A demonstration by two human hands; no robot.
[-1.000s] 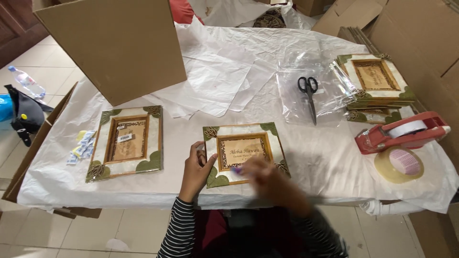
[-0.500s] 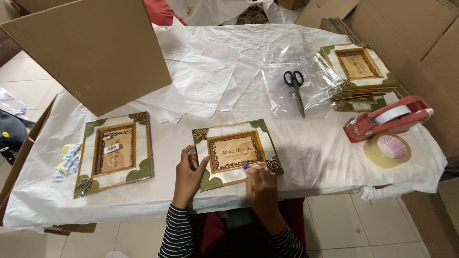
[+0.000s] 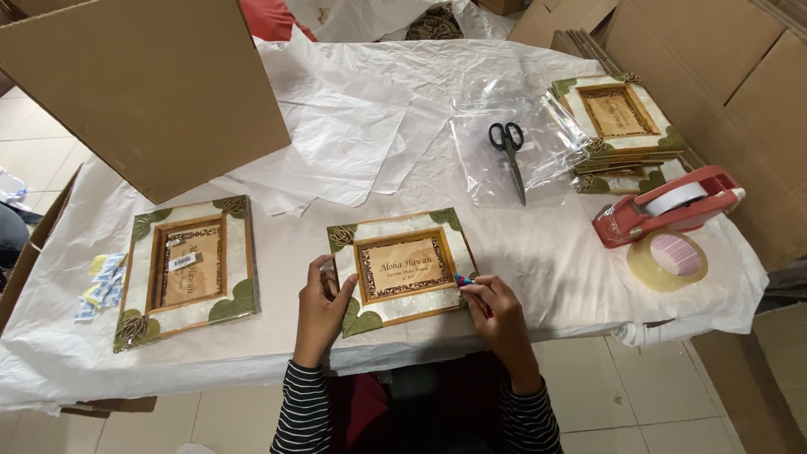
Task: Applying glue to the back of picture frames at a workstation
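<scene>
The person sits at a table draped in white plastic sheeting, with a decorated picture frame lying flat near the front edge, straight ahead. The left hand rests open on the frame's left border, fingers spread over the lower left corner leaf, pressing rather than gripping. The right hand is curled around a small red and blue tool, seemingly a pen or cutter, whose tip meets the frame's right edge; what kind of tool it is cannot be told for sure. To do this well, the left hand's pressure should stay firm and flat so the frame does not slide on the slick sheeting, and the tool's tip should be guided slowly along the edge, kept clear of the pale inlaid border, which looks easy to mark. Keeping the wrist low on the table would likely steady the stroke. A second frame lies well to the left, with small packets just beside it. Scissors lie on a clear bag farther back, a stack of frames sits at the far right, and a red tape dispenser stands near a loose tape roll. A large cardboard box leans at the back left
</scene>
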